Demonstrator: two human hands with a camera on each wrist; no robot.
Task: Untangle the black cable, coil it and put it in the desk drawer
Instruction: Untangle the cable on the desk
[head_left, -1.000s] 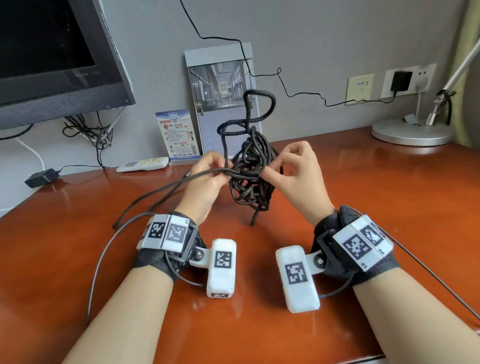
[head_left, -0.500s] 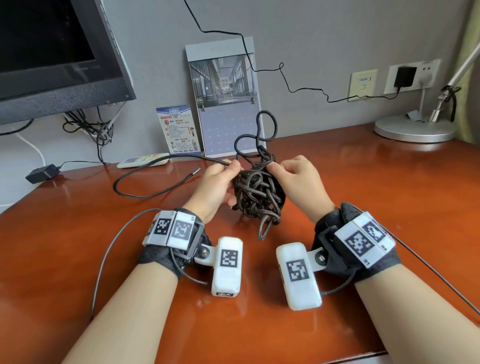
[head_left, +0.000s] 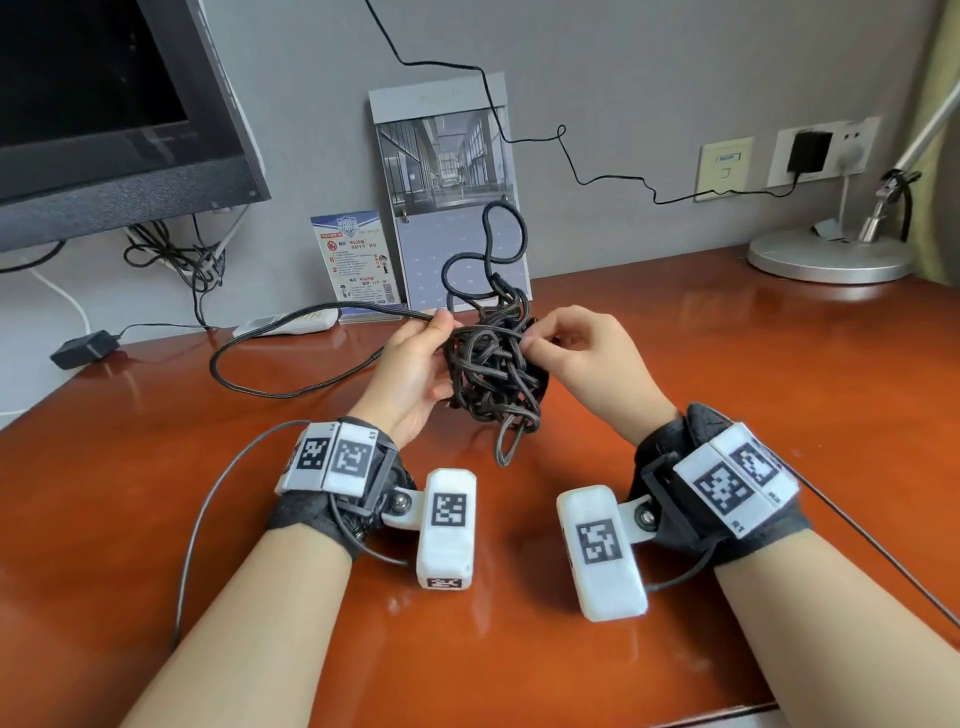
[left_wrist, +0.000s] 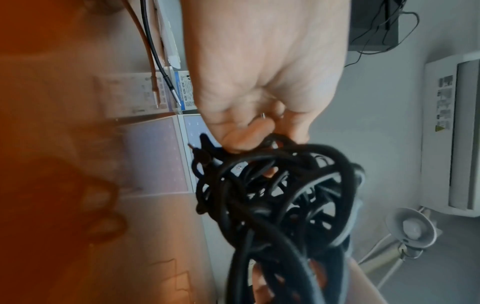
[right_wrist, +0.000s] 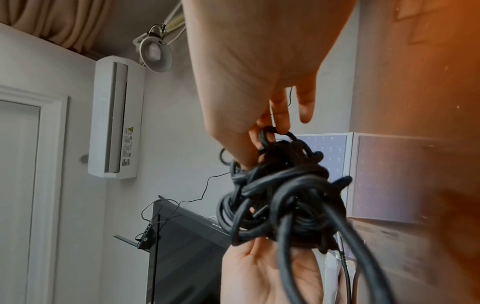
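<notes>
The black cable (head_left: 493, 374) is a tangled ball held just above the wooden desk (head_left: 727, 415), between both hands. My left hand (head_left: 415, 358) cups the ball's left side and pinches a strand at its top; one free length loops left over the desk and ends in a plug (head_left: 376, 354). My right hand (head_left: 576, 343) pinches a strand at the ball's upper right. Two loose loops (head_left: 498, 244) stick up behind the ball. In the wrist views the tangle (left_wrist: 275, 195) (right_wrist: 280, 197) fills the middle, fingers (right_wrist: 279, 115) gripping a loop. No drawer shows.
A monitor (head_left: 104, 104) stands at the back left with a cable clutter (head_left: 176, 254) below. A calendar (head_left: 447, 192) and a card (head_left: 356, 254) lean on the wall. A remote (head_left: 291, 322) and an adapter (head_left: 83, 349) lie nearby. A lamp base (head_left: 826, 254) sits back right.
The tangle came down from a raised, hanging position to just above the desk. The free length now lies in a loop on the left. Both hands shifted their pinch on the ball.
</notes>
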